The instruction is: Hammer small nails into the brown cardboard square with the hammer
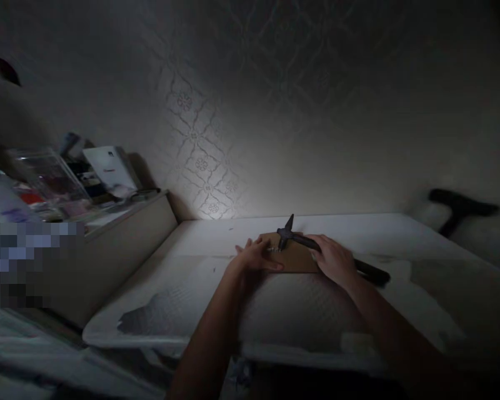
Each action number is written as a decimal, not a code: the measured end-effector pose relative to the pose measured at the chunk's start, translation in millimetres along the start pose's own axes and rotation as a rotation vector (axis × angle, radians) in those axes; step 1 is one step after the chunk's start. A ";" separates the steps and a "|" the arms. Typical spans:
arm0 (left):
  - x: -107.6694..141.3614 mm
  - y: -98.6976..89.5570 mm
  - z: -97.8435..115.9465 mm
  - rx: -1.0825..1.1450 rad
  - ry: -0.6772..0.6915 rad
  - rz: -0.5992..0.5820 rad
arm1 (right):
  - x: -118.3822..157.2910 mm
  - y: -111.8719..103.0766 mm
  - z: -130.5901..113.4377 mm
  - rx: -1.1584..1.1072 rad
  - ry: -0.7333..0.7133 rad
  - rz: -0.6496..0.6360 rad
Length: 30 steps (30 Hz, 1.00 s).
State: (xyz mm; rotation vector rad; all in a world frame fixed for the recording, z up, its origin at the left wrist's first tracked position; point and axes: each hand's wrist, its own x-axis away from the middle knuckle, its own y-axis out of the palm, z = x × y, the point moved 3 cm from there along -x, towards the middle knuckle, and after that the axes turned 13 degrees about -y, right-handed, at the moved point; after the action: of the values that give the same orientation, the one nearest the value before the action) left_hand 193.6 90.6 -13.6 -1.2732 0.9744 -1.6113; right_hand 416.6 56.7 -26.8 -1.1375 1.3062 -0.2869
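A hammer (304, 240) with a dark metal head is in my right hand (337, 261), whose fingers wrap round the handle; the handle's dark end sticks out behind the hand. The head lies low over a flat brown board (298, 261) on the white table, its pointed end up. Whether the striking face touches the board, I cannot tell. On the board's left part rests my left hand (256, 255), fingers spread and thumb stretched along the near side. Small pale bits (275, 249) lie between that thumb and fingers, beside the hammer head; they are too small to name.
The white table (183, 239) has worn grey patches and meets a patterned wall (316, 139) behind. At the left stands a cabinet (129, 233) carrying a white box (110, 166), a clear container (50, 175) and clutter. A dark T-shaped object (458, 208) is at the right.
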 end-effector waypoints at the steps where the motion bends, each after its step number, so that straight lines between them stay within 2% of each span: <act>1: -0.2 -0.1 0.1 0.013 0.006 0.002 | 0.0 -0.1 -0.3 0.000 -0.006 0.005; 10: -3.1 0.7 -1.2 0.048 0.018 0.000 | -0.7 0.6 0.3 -0.016 -0.034 0.014; 16: -2.3 0.4 -0.9 0.039 0.037 0.015 | -1.5 -2.9 -1.1 -0.019 -0.050 0.064; 24: -2.1 1.1 -1.1 0.034 0.029 0.010 | -4.1 -9.4 -7.5 -0.009 -0.129 0.095; 30: -1.8 0.2 -1.3 0.061 0.031 0.018 | -4.5 -11.5 -11.2 0.017 -0.186 0.063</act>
State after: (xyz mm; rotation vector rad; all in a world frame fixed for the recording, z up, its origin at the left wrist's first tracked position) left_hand 192.6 92.3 -14.6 -1.1978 0.9465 -1.6392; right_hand 410.4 49.1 -13.4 -1.0801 1.1708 -0.1413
